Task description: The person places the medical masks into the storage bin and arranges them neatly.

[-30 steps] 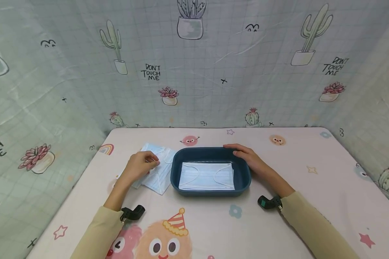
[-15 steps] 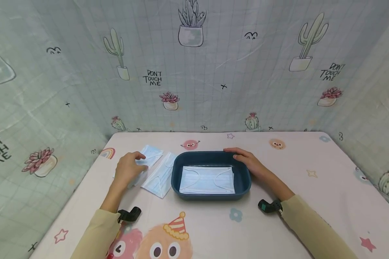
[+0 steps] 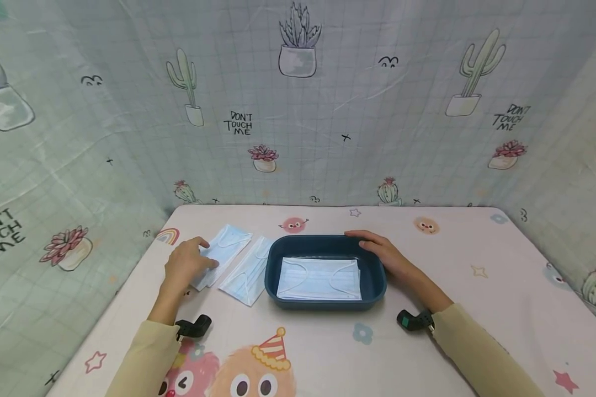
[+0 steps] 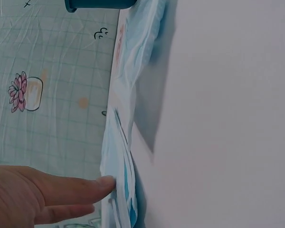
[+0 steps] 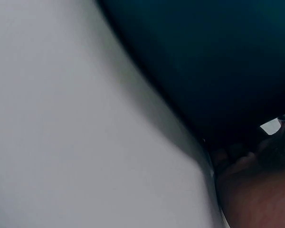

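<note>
In the head view my left hand (image 3: pixel 186 264) is over the left edge of a small stack of light blue disposable face masks (image 3: pixel 224 248). Its thumb and a finger are apart and touch the top mask; the left wrist view shows the straight thumb (image 4: pixel 92 188) against the layered masks (image 4: pixel 118 166). Another face mask (image 3: pixel 248 273) lies slanted beside the stack. My right hand (image 3: pixel 384 253) grips the back right corner of a dark blue plastic box (image 3: pixel 325 304), thumb at the inside of the rim. Flat in the box lies a pile of face masks (image 3: pixel 320 278) with white ear loops.
A white tablecloth (image 3: pixel 427 353) with cartoon prints covers the table. Behind and at both sides hangs a pale curtain (image 3: pixel 318 149) with cactus drawings. The loose mask's right end reaches the box's left wall (image 3: pixel 268 270).
My left hand has moved left, and the left masks have shifted apart from the loose mask beside the box. The right hand and the box keep their place.
</note>
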Demonstrator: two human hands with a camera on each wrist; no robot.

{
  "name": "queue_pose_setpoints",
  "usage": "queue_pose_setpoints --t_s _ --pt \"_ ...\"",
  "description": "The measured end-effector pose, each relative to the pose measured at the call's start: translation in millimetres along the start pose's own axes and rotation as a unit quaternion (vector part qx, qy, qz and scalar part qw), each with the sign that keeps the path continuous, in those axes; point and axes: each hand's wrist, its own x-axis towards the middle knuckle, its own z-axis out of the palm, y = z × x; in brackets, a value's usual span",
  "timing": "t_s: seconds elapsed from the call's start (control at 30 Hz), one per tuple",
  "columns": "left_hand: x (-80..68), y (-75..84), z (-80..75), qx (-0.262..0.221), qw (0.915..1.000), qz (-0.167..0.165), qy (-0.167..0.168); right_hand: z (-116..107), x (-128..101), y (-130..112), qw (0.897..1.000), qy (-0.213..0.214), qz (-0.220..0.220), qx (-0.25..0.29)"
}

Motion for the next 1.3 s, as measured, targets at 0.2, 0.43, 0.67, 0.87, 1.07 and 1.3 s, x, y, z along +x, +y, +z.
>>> queue_pose_setpoints --t_s 0.2,0.43,0.67,0.87,1.07,1.3 --pt "3.8 -9.5 -5.8 -0.006 0.9997 -0.021 0.008 -0.9 0.2 1.1 1.0 0.001 0.0 0.002" --pt "7.1 -25.0 -10.7 -0.033 0.9991 -0.025 -0.012 -0.1 -0.3 0.1 1.0 -0.001 -0.002 -0.002" --pt "11.3 -31.8 -10.7 -0.049 0.9978 -0.022 -0.037 0.1 -1.7 0.0 1.0 0.001 -0.002 -0.008" --pt "14.4 -35.4 -14.6 -0.045 0.9983 0.001 -0.036 -0.3 -2.0 1.4 1.0 0.001 -0.008 -0.009" --pt "14.6 -36.0 -22.9 -0.085 0.9937 0.033 -0.065 0.2 -1.9 1.9 1.0 0.002 -0.01 -0.006" --pt "9.7 -28.8 -33.0 -0.165 0.9799 0.054 -0.099 0.1 -2.2 0.7 1.0 0.004 -0.01 -0.004"
